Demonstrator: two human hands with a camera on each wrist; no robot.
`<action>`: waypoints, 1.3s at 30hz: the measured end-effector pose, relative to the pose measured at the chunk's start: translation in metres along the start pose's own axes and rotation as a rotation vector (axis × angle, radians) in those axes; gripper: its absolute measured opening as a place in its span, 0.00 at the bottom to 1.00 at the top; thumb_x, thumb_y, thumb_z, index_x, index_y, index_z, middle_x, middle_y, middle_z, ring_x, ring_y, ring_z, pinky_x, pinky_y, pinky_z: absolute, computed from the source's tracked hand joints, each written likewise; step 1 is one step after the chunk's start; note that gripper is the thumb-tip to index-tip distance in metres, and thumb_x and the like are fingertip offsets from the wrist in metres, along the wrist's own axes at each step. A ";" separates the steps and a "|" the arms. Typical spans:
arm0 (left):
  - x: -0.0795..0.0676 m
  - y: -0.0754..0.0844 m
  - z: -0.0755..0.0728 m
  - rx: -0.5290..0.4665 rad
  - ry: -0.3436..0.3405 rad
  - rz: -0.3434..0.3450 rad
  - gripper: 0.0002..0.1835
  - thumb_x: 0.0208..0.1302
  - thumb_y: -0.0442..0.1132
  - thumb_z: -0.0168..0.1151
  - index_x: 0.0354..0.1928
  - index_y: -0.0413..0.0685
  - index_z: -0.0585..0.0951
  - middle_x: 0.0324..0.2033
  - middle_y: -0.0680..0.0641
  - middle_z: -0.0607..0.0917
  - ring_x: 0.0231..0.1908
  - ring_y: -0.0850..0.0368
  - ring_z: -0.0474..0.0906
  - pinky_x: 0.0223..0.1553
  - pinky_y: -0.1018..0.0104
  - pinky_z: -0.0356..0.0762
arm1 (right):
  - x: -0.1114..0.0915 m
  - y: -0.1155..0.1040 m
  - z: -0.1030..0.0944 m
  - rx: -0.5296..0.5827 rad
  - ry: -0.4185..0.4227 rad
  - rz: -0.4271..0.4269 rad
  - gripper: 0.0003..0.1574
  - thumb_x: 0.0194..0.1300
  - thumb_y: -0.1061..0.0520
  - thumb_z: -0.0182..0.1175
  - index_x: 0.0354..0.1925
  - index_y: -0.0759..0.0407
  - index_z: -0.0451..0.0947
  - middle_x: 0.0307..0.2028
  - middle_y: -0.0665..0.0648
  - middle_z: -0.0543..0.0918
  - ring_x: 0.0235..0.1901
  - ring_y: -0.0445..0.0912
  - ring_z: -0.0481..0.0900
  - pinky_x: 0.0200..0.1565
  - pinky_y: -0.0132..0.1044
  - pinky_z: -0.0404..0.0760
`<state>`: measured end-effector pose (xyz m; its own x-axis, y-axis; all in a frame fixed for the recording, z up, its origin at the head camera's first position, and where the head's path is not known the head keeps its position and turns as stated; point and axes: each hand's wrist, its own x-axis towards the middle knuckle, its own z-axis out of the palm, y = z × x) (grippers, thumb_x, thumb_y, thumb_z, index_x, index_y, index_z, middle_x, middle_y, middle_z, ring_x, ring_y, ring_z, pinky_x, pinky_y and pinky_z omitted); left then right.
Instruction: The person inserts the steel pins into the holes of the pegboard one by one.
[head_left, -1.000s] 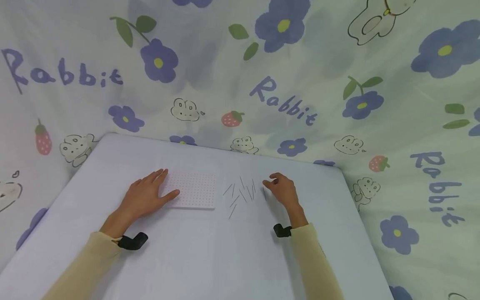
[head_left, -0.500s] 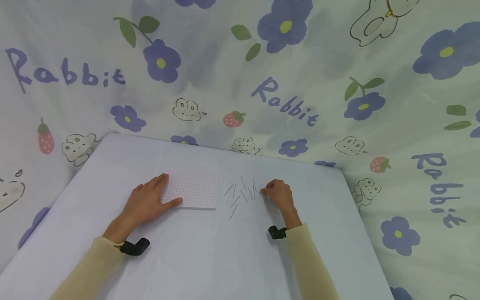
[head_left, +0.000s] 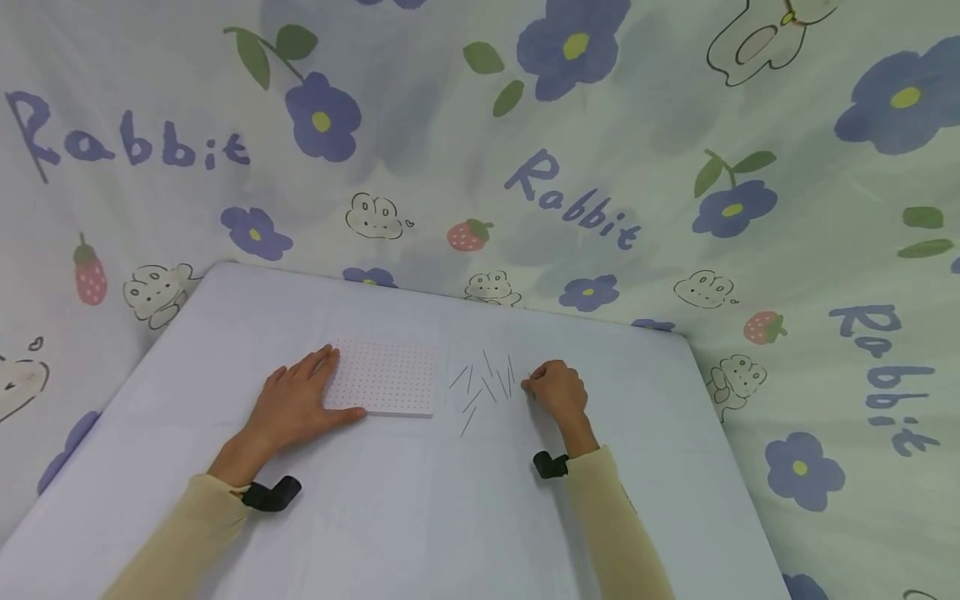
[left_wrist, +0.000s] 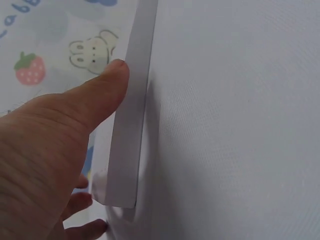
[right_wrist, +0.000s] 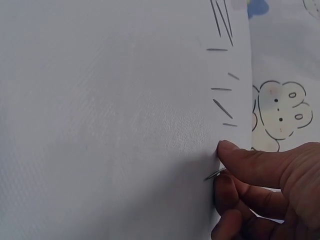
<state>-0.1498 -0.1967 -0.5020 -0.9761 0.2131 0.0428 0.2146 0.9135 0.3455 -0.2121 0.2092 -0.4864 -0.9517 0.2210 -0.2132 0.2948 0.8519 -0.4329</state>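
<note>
In the head view my left hand [head_left: 296, 402] lies at the left side of a white board [head_left: 397, 379] marked with a grid of small dots. Its fingers stretch toward the far left corner; the thumb rests along the near edge, as the left wrist view also shows with the thumb [left_wrist: 107, 87] on the board's side [left_wrist: 131, 130]. To the right of the scattered needles, my right hand [head_left: 558, 390] is low over the table. Between its thumb and index finger it pinches a thin metal needle [right_wrist: 214, 174], whose end sticks out in the right wrist view.
Several loose thin dark needles [head_left: 489, 390] lie between the board and my right hand. All of it is on a white-covered table [head_left: 420, 508]. A cloth [head_left: 420, 150] printed with flowers and rabbits hangs behind the table's far edge.
My right hand has come down and slightly left, and its thumb and fingertips have closed on the needle beside it. My left hand stays on the board, its thumb a little farther along the near edge.
</note>
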 end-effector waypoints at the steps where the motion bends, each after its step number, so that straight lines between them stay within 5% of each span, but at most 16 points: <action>1: 0.000 0.000 0.000 -0.003 -0.001 -0.001 0.62 0.53 0.74 0.66 0.74 0.31 0.60 0.74 0.33 0.61 0.70 0.31 0.59 0.64 0.27 0.55 | 0.000 0.000 0.000 -0.002 0.002 0.000 0.12 0.60 0.49 0.72 0.34 0.56 0.86 0.30 0.53 0.85 0.29 0.48 0.81 0.25 0.39 0.74; 20: -0.001 -0.003 0.002 -0.024 0.014 -0.019 0.62 0.52 0.74 0.66 0.74 0.30 0.60 0.74 0.33 0.60 0.70 0.30 0.59 0.64 0.27 0.53 | 0.000 -0.006 -0.001 -0.058 0.024 -0.013 0.09 0.62 0.52 0.68 0.35 0.55 0.90 0.30 0.54 0.87 0.24 0.47 0.79 0.22 0.38 0.73; 31: -0.002 -0.004 0.003 -0.030 0.015 -0.017 0.63 0.53 0.75 0.65 0.74 0.30 0.60 0.75 0.34 0.60 0.71 0.32 0.57 0.64 0.26 0.52 | -0.003 -0.009 -0.002 -0.074 0.001 -0.042 0.17 0.60 0.55 0.64 0.16 0.54 0.81 0.16 0.51 0.78 0.17 0.44 0.70 0.17 0.36 0.65; 39: -0.001 -0.004 0.005 -0.041 0.010 -0.011 0.62 0.53 0.74 0.65 0.74 0.31 0.60 0.75 0.34 0.59 0.72 0.33 0.57 0.65 0.27 0.51 | 0.001 -0.008 -0.004 -0.066 -0.040 -0.027 0.18 0.60 0.52 0.65 0.16 0.55 0.82 0.17 0.50 0.78 0.18 0.44 0.70 0.17 0.36 0.64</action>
<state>-0.1493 -0.1985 -0.5080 -0.9788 0.1991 0.0483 0.2022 0.9009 0.3841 -0.2156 0.2044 -0.4797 -0.9547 0.1792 -0.2375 0.2612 0.8871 -0.3807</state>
